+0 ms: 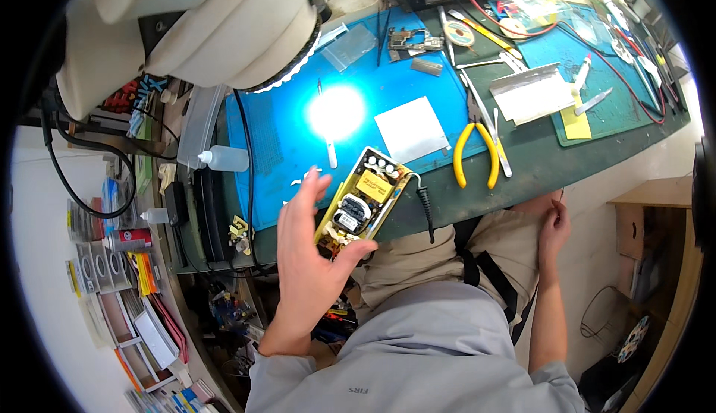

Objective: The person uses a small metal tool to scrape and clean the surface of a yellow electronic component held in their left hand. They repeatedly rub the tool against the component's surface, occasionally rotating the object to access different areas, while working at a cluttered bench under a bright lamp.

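My left hand is closed around the lower end of an opened power adapter, its thumb at the near corner and its fingers along the left side. Bare components show inside the adapter: a yellow transformer, a black-and-white wound part and several round capacitors. A short black cable with a strain relief hangs from its right side. Beside my right thigh, past the table edge, my right hand has its fingers curled together. A thin dark tip sticks up from them, too small to name.
Yellow-handled pliers, tweezers and a white square sheet lie right of the adapter. A microscope overhangs the blue mat at upper left, above a bright light spot. A plastic bottle lies at left.
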